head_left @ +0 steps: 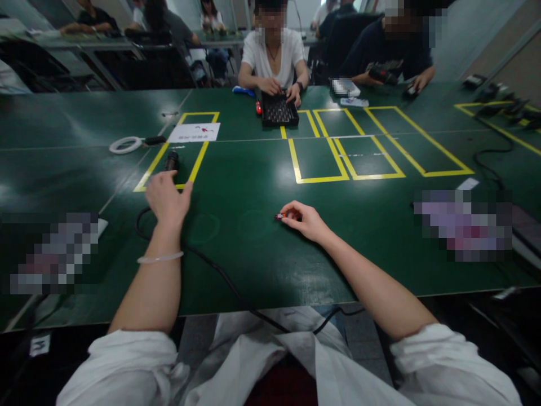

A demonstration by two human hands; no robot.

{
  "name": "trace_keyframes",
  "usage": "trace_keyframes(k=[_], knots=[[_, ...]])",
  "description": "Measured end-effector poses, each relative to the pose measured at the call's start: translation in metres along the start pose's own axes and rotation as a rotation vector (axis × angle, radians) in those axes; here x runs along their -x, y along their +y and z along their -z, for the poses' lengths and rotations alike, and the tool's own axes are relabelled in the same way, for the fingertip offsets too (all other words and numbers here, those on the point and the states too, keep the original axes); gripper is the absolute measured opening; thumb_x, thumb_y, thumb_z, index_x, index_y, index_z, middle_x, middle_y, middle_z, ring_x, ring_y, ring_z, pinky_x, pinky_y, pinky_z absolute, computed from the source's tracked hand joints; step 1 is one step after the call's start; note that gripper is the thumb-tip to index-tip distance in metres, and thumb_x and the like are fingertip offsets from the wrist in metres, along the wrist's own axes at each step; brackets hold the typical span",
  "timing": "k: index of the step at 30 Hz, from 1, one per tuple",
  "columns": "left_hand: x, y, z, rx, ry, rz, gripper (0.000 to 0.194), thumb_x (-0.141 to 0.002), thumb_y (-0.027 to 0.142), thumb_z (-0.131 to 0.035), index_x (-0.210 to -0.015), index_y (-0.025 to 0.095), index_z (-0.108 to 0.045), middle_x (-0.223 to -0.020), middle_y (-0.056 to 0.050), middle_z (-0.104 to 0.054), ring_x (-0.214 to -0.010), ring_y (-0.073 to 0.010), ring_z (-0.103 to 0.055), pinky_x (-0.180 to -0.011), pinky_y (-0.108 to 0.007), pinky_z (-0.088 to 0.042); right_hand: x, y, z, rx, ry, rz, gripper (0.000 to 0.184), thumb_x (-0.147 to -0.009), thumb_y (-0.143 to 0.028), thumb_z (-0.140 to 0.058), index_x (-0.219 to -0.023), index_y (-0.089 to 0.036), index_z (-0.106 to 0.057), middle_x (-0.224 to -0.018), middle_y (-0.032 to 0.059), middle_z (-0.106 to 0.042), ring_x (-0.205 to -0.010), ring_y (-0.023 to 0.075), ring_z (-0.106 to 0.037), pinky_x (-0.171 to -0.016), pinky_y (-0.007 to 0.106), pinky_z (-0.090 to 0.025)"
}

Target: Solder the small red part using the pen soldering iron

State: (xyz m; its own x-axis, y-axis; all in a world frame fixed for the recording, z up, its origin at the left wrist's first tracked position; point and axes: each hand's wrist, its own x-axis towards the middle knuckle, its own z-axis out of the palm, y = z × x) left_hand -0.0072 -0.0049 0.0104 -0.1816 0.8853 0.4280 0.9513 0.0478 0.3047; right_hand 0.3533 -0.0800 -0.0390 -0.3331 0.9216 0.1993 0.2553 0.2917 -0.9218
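Right hand point(306, 223) is pinching a tiny red-and-black piece point(279, 216) between thumb and fingers, around mid-desk point(236, 259). Left hand point(167, 197) is loosely spread, thumb out, right by a dark cylinder point(171, 160) inside the yellow tape outline point(199, 162); can't tell if they're touching. White card point(195, 132) sits just beyond the cylinder.

Looks like a shared workshop. Shows a long green worktable point(236, 163) marked out in yellow tape rectangles point(323, 180), with co-workers point(276, 53) seated across it and around another table point(114, 40) behind.
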Motion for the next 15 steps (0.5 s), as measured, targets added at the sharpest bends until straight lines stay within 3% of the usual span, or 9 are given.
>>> trace_keyframes(k=[3, 7, 11, 15], knots=[[-0.011, -0.041, 0.008, -0.145, -0.053, 0.215, 0.064, -0.094, 0.047, -0.049, -0.142, 0.006, -0.046, -0.137, -0.022, -0.050, -0.119, -0.0371, -0.048, -0.099, -0.051, -0.037, 0.000, 0.002, 0.000, -0.025, -0.007, -0.015, 0.020, -0.083, -0.030, -0.067, -0.098, -0.018, -0.063, -0.073, -0.0023, -0.058, -0.063, 0.0114, -0.052, -0.063, 0.025, -0.042], [-0.016, -0.063, 0.009, -0.137, -0.251, 0.361, 0.067, -0.093, 0.060, -0.041, -0.142, 0.015, -0.051, -0.129, -0.017, -0.057, -0.102, -0.0309, -0.053, -0.088, -0.045, -0.044, 0.000, 0.002, 0.000, -0.048, -0.017, -0.036, 0.021, -0.082, -0.030, -0.067, -0.099, -0.018, -0.063, -0.073, -0.0020, -0.059, -0.064, 0.0116, -0.052, -0.063, 0.025, -0.042], [-0.018, -0.066, 0.007, -0.151, -0.318, 0.312, 0.071, -0.085, 0.065, -0.055, -0.140, 0.020, -0.055, -0.123, -0.012, -0.060, -0.094, -0.0263, -0.053, -0.085, -0.040, -0.045, -0.001, 0.004, 0.001, -0.061, -0.021, -0.041, 0.021, -0.084, -0.032, -0.065, -0.099, -0.018, -0.063, -0.077, -0.0006, -0.062, -0.066, 0.0120, -0.054, -0.065, 0.026, -0.043], [-0.021, -0.069, 0.007, -0.158, -0.347, 0.224, 0.069, -0.082, 0.056, -0.065, -0.136, 0.015, -0.057, -0.115, -0.011, -0.063, -0.087, -0.0219, -0.053, -0.080, -0.032, -0.044, -0.001, 0.006, 0.001, -0.053, -0.021, -0.038, 0.021, -0.085, -0.035, -0.064, -0.099, -0.018, -0.062, -0.076, -0.0011, -0.061, -0.065, 0.0119, -0.052, -0.063, 0.025, -0.041]])
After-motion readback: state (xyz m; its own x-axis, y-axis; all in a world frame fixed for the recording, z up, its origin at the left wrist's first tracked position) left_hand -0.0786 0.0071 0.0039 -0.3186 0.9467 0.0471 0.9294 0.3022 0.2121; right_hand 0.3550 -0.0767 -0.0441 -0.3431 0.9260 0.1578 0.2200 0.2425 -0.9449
